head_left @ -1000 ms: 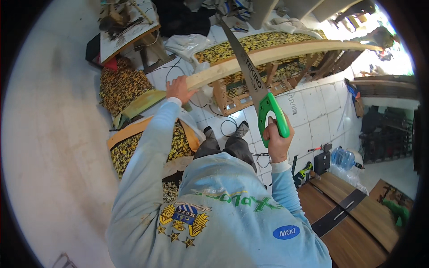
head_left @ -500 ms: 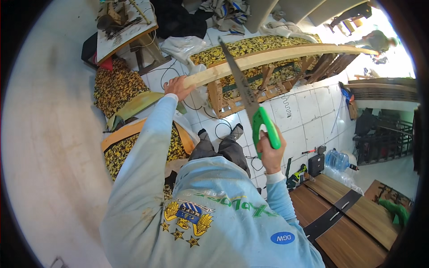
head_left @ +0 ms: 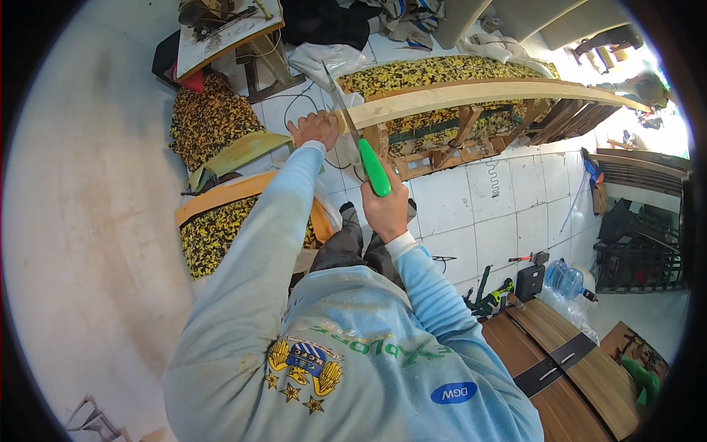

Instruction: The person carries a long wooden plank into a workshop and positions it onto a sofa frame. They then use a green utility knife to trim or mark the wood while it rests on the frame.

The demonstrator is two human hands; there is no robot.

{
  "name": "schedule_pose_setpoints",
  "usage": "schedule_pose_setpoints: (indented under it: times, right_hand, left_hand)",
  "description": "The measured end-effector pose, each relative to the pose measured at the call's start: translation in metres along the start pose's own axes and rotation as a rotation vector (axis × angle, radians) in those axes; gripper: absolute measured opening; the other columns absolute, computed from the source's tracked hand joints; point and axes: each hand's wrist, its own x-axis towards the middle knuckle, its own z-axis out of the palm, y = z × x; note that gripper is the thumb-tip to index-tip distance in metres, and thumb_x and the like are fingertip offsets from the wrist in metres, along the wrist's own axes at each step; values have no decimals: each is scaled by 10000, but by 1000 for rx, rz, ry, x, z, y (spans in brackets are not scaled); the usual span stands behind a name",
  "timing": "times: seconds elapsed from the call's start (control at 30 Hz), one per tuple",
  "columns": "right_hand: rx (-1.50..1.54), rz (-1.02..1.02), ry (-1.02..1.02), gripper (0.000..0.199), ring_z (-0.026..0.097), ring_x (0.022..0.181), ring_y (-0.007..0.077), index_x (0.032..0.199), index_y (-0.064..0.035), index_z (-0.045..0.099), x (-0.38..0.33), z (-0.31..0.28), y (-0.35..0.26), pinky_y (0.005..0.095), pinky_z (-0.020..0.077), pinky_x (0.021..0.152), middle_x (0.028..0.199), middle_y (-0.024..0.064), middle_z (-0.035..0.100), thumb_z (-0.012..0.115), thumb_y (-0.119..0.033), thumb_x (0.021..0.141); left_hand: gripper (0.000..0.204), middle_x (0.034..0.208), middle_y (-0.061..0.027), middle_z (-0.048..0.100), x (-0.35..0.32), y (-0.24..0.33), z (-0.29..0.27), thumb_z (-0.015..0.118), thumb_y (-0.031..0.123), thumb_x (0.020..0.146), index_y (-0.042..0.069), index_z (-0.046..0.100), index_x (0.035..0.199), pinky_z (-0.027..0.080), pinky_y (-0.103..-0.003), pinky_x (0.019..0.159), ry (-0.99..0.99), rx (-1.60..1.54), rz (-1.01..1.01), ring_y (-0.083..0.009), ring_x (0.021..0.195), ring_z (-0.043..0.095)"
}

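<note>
My right hand (head_left: 386,210) grips a handsaw (head_left: 374,168) by its green handle. The saw is turned nearly edge-on, its blade crossing a long pale wooden beam (head_left: 442,96) close to the beam's left end. Whether the teeth touch the wood I cannot tell. Just left of the blade, my left hand (head_left: 314,131) is closed over that end of the beam, its grip partly hidden. The beam runs along the top of a slatted wooden furniture frame (head_left: 434,157), with yellow-and-black patterned fabric (head_left: 449,68) behind it.
A work table (head_left: 236,40) with a machine stands at the upper left. Patterned upholstered pieces (head_left: 221,236) lie left of my legs. At the right are a water bottle (head_left: 563,278), a cordless tool (head_left: 497,296) and a brown wooden cabinet (head_left: 582,368). Cables (head_left: 294,103) lie on the tiles.
My right hand has brought the saw left and turned it from broadside to nearly edge-on, near the beam's left end. The left hand stays at that end. The view has shifted slightly.
</note>
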Motion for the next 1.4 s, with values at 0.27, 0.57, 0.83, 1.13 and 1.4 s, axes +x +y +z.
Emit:
schedule_pose_setpoints:
  times: [0.27,0.57,0.83,1.13,1.4]
  right_hand:
    - [-13,-25,10,537,677,785,374,1296,-75,555,-14,7,8,381,532,681,968,217,675,604,-11,765]
    - [-61,41,-50,488,656,711,151,1274,-9,566,-77,-44,-15,275,512,674,882,135,683,571,30,787]
    - [-36,131,-84,493,618,735,119,1266,9,566,-99,-74,-17,250,498,689,903,111,658,541,49,776]
    - [-9,170,-68,502,581,729,99,1267,-4,558,-101,-67,-17,235,476,703,857,70,625,534,51,768]
    - [-45,142,-74,503,594,718,101,1260,-8,566,-99,-61,-21,233,480,686,870,79,642,537,54,762]
  left_hand:
    - [606,1303,-102,577,3,7,1,254,545,967,149,571,1299,186,-564,1077,78,54,-72,-283,1237,491]
    - [614,1261,-87,605,5,8,-1,298,568,944,147,604,1269,181,-549,1063,89,41,-84,-262,1202,515]
    - [618,1280,-98,589,2,10,-3,326,581,926,152,598,1279,123,-610,1099,101,9,-96,-286,1240,488]
    - [629,1335,-103,551,0,15,-5,333,599,922,167,572,1311,38,-705,1095,84,3,-156,-322,1315,411]
    - [609,1327,-89,554,0,17,-4,354,601,917,184,583,1297,31,-731,1075,124,-20,-161,-305,1309,412]
